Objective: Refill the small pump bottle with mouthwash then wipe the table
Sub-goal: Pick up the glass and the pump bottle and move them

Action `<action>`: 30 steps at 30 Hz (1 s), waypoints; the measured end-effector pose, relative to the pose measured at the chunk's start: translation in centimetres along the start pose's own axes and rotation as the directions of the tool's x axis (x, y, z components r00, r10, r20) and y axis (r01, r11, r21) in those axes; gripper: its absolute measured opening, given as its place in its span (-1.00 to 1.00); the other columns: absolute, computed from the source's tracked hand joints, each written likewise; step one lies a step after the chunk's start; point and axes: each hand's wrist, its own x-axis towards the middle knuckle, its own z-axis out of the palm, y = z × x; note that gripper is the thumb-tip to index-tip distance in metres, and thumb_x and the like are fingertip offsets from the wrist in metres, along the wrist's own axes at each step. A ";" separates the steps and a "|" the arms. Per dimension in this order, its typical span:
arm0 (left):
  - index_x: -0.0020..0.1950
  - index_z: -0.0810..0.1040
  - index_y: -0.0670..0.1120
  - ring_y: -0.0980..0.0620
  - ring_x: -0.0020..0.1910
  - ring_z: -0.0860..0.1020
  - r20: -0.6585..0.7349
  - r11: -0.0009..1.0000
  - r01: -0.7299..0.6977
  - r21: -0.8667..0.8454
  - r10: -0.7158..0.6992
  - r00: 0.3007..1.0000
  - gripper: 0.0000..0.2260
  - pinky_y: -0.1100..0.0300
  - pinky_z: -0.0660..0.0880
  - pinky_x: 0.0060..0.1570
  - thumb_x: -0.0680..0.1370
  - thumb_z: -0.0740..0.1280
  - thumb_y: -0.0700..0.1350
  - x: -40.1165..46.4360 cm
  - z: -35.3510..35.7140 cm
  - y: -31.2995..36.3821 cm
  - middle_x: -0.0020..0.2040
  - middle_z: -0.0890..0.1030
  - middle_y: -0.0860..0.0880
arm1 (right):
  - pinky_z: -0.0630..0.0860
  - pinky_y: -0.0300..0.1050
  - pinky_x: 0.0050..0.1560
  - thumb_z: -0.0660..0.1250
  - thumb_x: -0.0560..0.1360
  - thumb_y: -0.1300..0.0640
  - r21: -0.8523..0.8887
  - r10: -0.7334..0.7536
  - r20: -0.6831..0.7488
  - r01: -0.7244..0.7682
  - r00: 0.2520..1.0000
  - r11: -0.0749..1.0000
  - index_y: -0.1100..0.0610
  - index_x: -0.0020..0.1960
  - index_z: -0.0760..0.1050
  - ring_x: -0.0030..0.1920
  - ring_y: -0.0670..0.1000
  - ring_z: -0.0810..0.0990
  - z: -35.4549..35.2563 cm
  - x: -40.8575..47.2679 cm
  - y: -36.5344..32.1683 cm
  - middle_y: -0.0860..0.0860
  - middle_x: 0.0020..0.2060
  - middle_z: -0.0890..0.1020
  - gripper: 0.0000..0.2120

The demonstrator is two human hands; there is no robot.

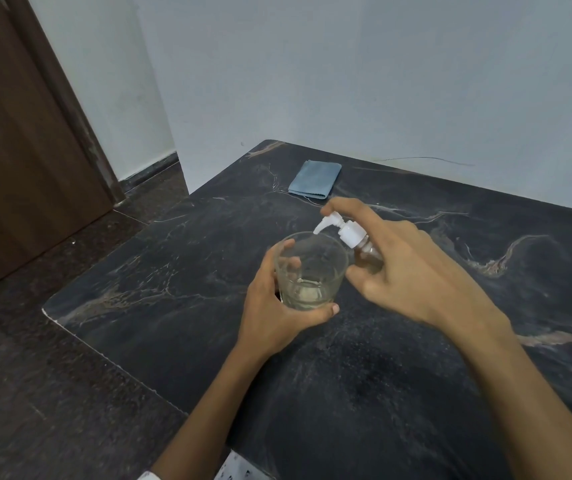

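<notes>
While the left hand [279, 308] grips a clear glass [309, 271] above the dark marbled tabletop [173, 271], the right hand [412, 271] holds the small pump bottle [353, 242] tilted toward it, fingers wrapped round the body and the forefinger lying on the white pump head. The nozzle sits over the glass rim. A little pale liquid lies in the glass bottom. A folded blue cloth [315, 179] rests near the tabletop's far edge, well apart.
</notes>
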 end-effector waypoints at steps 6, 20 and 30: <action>0.33 0.31 0.22 0.24 0.16 0.50 0.003 1.000 0.004 0.001 -0.004 1.000 -0.15 0.38 0.49 0.05 0.12 0.63 0.02 0.0 0.0 0.1 0.12 0.51 0.16 | 0.28 -0.19 -0.39 0.30 0.37 0.18 -0.002 0.012 0.004 -0.012 1.000 1.000 -0.30 0.37 0.16 -0.49 -0.11 0.37 -0.1 0.0 0.1 -0.12 -0.46 0.44 -0.31; 0.30 0.30 0.27 0.21 0.18 0.50 0.005 1.000 -0.002 -0.005 0.002 1.000 -0.16 0.23 0.52 0.08 0.13 0.63 0.02 0.0 0.0 0.0 0.11 0.51 0.25 | 0.27 -0.21 -0.41 0.31 0.38 0.18 0.006 0.011 0.009 -0.011 1.000 1.000 -0.26 0.28 0.21 -0.52 -0.11 0.37 0.0 0.0 0.4 -0.13 -0.49 0.43 -0.40; 0.30 0.30 0.28 0.24 0.16 0.50 0.001 1.000 -0.004 -0.007 0.004 1.000 -0.16 0.33 0.52 0.03 0.11 0.62 0.06 0.1 0.0 -0.1 0.11 0.50 0.30 | 0.21 -0.23 -0.42 0.30 0.37 0.19 -0.012 0.018 0.012 -0.018 1.000 1.000 -0.29 0.32 0.17 -0.50 -0.13 0.35 0.0 -0.1 0.7 -0.14 -0.48 0.42 -0.35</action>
